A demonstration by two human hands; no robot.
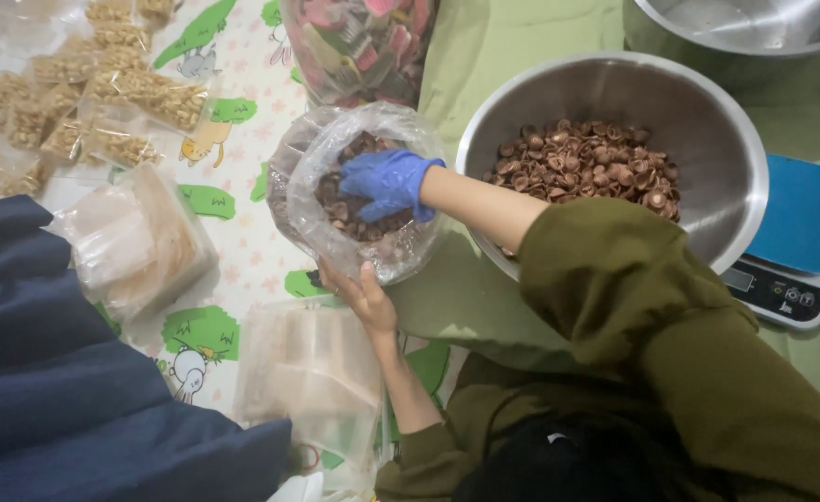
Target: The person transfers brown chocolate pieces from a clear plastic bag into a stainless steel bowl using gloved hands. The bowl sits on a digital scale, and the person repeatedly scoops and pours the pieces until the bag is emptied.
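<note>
My right hand (387, 181), in a blue glove, reaches into the mouth of a clear plastic bag (309, 177). Its fingers curl down around brown shell-like pieces (347, 221) inside. My bare left hand (365, 296) grips the bag's near lower edge from below and holds it up. Right of the bag stands a large steel bowl (614, 76) holding many more of the same brown pieces (586, 163). My olive-green sleeve crosses the bowl's near rim.
A blue-topped digital scale (805, 218) sits right of the bowl, and a second steel bowl (754, 23) behind it. Small filled snack packets (103, 84) lie top left. Stacks of clear bags (136, 242) and a dark blue cloth (47, 372) lie on the cartoon-print mat.
</note>
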